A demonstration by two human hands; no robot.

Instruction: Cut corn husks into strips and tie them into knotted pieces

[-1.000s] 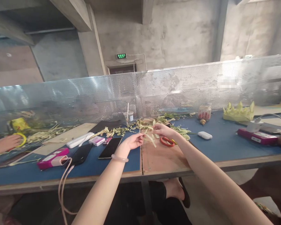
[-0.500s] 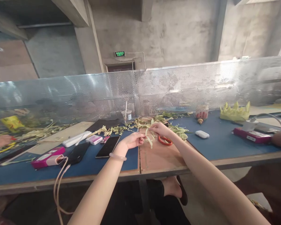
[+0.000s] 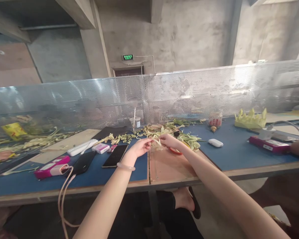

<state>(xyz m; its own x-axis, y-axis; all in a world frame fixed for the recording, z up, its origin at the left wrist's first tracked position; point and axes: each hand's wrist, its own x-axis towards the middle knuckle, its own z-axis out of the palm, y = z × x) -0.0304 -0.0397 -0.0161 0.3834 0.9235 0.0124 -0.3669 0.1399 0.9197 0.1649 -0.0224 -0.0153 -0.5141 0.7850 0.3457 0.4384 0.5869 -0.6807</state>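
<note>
Between my two hands, just above the brown board (image 3: 173, 171), is a pale green leaf strip (image 3: 157, 141). My left hand (image 3: 142, 147), with a pale bangle at the wrist, pinches the strip's left end. The fingers of my right hand (image 3: 169, 141) are closed at its right end. Red-handled scissors (image 3: 175, 151) lie on the board, partly hidden under my right forearm. Right behind my hands spreads a heap of dry green leaf strips (image 3: 193, 139), with a row of small knotted pale green pieces (image 3: 126, 137) to the left.
Left of my hands lie a black phone (image 3: 115, 156), small boxes (image 3: 101, 148), a power bank (image 3: 82, 162) with a cable and a magenta box (image 3: 52, 167). A cup with a straw (image 3: 135, 122) stands behind. Right are a white case (image 3: 215, 143) and a yellow-green crown shape (image 3: 250, 119). Co-workers' hands (image 3: 1, 156) show at both sides.
My hands have tightened together around the strip, which hung down before and now runs between them. My right forearm covers more of the scissors. The left co-worker's hand has shifted lower.
</note>
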